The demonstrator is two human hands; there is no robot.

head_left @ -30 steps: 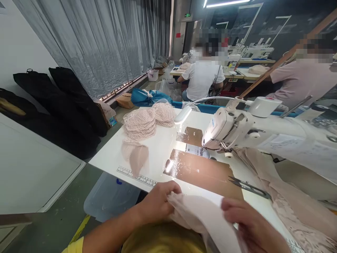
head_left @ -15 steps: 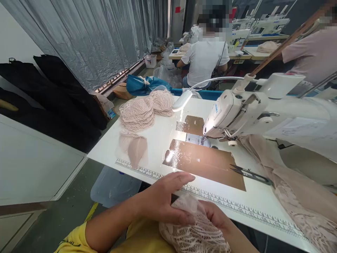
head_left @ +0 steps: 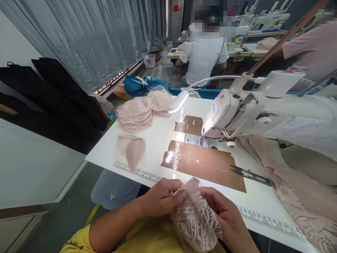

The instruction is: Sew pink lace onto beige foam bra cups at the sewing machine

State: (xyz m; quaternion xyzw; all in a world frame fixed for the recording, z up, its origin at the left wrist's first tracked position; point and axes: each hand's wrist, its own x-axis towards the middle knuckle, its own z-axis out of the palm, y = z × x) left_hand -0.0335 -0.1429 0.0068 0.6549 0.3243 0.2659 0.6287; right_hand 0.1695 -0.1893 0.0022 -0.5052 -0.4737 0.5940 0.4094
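A beige lace fabric piece (head_left: pixel 196 219) with a sheer upper edge is held between my two hands, in front of the table's near edge. My left hand (head_left: pixel 167 196) pinches its left side, thumb on top. Around its right edge the fingers of my right hand (head_left: pixel 219 207) are closed. Beyond them lies a brown taped patch (head_left: pixel 202 163) on the white table (head_left: pixel 155 151). Thread snips (head_left: pixel 251 175) rest at that patch's right end. The sewing machine (head_left: pixel 237 112) stands behind, its needle area lit by a lamp (head_left: pixel 179 101).
Stacked lace cups (head_left: pixel 135 114) sit at the table's back left, with a sheer beige piece (head_left: pixel 134 151) nearer. Beige fabric (head_left: pixel 286 196) drapes along the right. A blue bundle (head_left: pixel 144 86) lies behind the table. One co-worker (head_left: pixel 205 58) sits ahead; another (head_left: pixel 313 52) is at right.
My left hand has gone from spread fingers to pinching the lace piece. Both hands have raised the piece slightly, and it is turned more upright.
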